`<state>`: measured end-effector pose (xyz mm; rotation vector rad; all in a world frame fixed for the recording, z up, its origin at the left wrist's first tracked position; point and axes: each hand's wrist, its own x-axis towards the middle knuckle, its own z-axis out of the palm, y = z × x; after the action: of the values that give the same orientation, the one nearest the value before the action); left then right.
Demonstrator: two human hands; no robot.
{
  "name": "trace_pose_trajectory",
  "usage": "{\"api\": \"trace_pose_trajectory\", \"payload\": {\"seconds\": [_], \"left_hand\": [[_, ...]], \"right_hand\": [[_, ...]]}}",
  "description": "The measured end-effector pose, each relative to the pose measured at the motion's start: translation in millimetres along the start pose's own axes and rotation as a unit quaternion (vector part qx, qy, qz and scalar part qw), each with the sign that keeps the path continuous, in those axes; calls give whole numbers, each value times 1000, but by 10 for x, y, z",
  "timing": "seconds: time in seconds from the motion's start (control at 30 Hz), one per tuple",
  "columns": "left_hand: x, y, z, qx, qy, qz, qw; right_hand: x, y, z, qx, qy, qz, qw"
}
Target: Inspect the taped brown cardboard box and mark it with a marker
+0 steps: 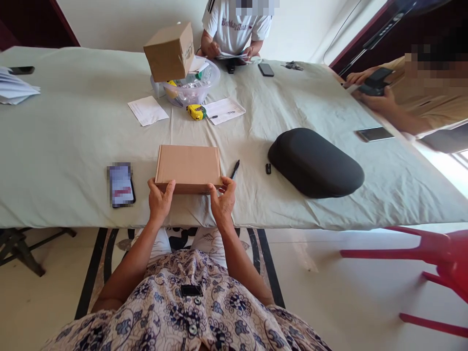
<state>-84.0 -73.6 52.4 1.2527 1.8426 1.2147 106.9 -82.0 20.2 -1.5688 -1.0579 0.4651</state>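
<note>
Gripping one flat cardboard box (188,164): left hand (161,201) and right hand (223,202), fingers closed on near corners, equally close; box extends forward, long axis crosswise.

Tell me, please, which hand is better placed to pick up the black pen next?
Probably the right hand: it holds the flat cardboard box at the corner beside the black pen. The left hand holds the other near corner, farther from the pen.
</note>
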Motion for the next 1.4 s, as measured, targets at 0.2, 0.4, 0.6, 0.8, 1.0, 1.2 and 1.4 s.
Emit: {"api": "trace_pose_trajectory", "payload": {"seconds": [0.2,0.4,0.6,0.8,1.0,1.2,1.4], "left_hand": [[35,-8,3,-15,4,20,1000],[66,104,-8,40,42,133,989],[-28,128,117,79,-42,165,982],[-91,5,129,47,-187,204,960],[-1,-33,21,54,-216,228,948],[29,-51,22,67,-214,234,946],[48,-116,15,67,-206,245,945]], "right_hand": [[8,-50,-62,40,-12,-9,999],[-121,-186,-89,43,-82,-47,995],[-346,-273,5,28,-141,-101,984],[-428,-323,149,70,-218,-120,966],[-234,-321,81,6,-212,-51,976],[-38,-177,-108,23,-167,-19,986],[177,-22,-308,31,-47,20,998]]}}
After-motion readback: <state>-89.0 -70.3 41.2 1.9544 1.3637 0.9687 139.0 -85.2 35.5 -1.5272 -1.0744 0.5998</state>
